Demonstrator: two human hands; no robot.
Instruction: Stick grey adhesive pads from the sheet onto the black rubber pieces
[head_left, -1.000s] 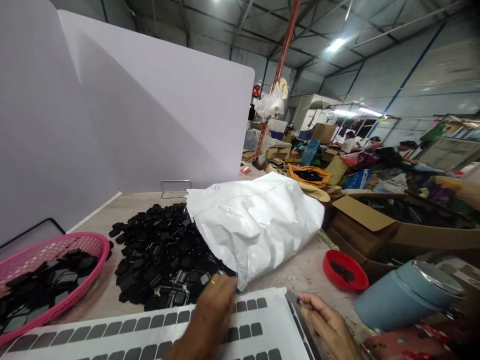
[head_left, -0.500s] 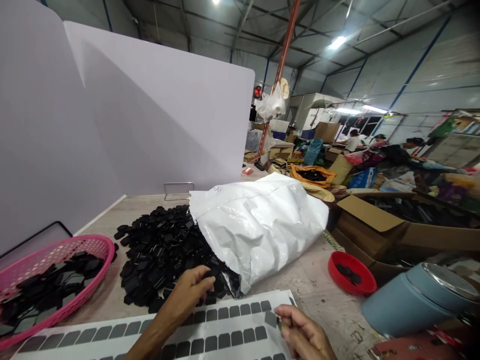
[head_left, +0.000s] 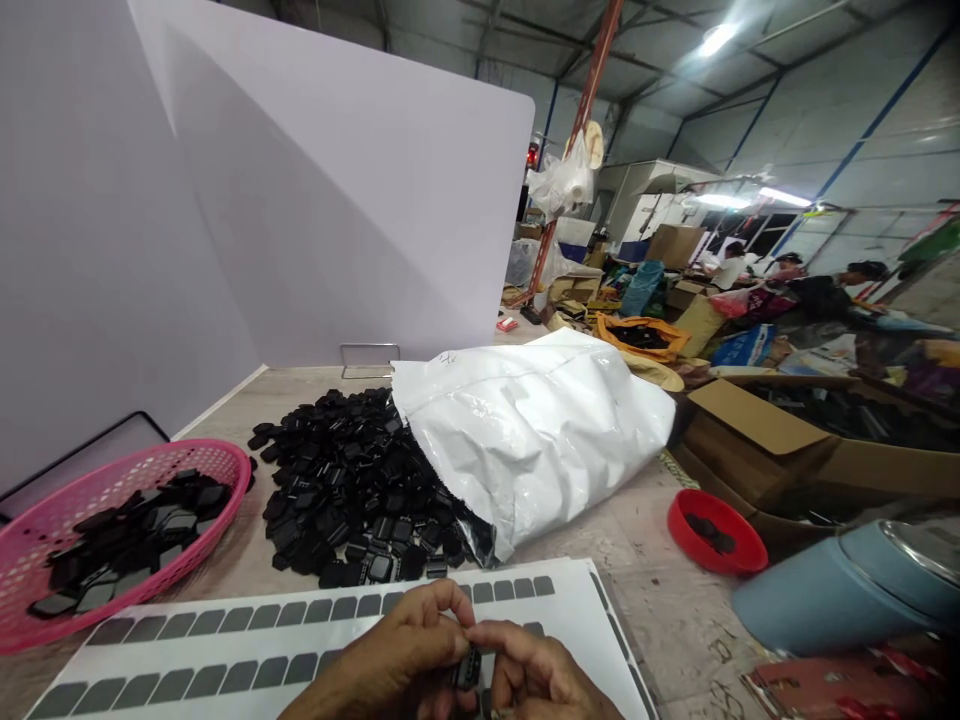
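Over the near part of the white sticker sheet (head_left: pixel 592 600), my two hands meet. My left hand (head_left: pixel 409 640) is closed on a small black plastic piece (head_left: pixel 468 668), held edge-up between thumb and fingers. My right hand (head_left: pixel 544 670) presses its fingertips together against the other side of that piece. The grey sticker it held a moment ago is mostly hidden by the fingers. Rows of rounded dark grey stickers (head_left: pixel 244 678) run along the sheet. Behind the hands, a heap of similar black pieces (head_left: pixel 337 480) spreads from the mouth of a white plastic bag (head_left: pixel 540 430).
A pink basket (head_left: pixel 225 505) of black pieces stands at the left. To the right are a red bowl (head_left: pixel 679 545) with dark pieces, a blue flask (head_left: pixel 817 590) and an open cardboard box (head_left: pixel 757 420). White partition panels (head_left: pixel 337 180) rise behind. People sit in the far background.
My left hand has come back from the heap with a black piece. My right hand has moved left with the sticker to meet it. The view has shifted slightly.
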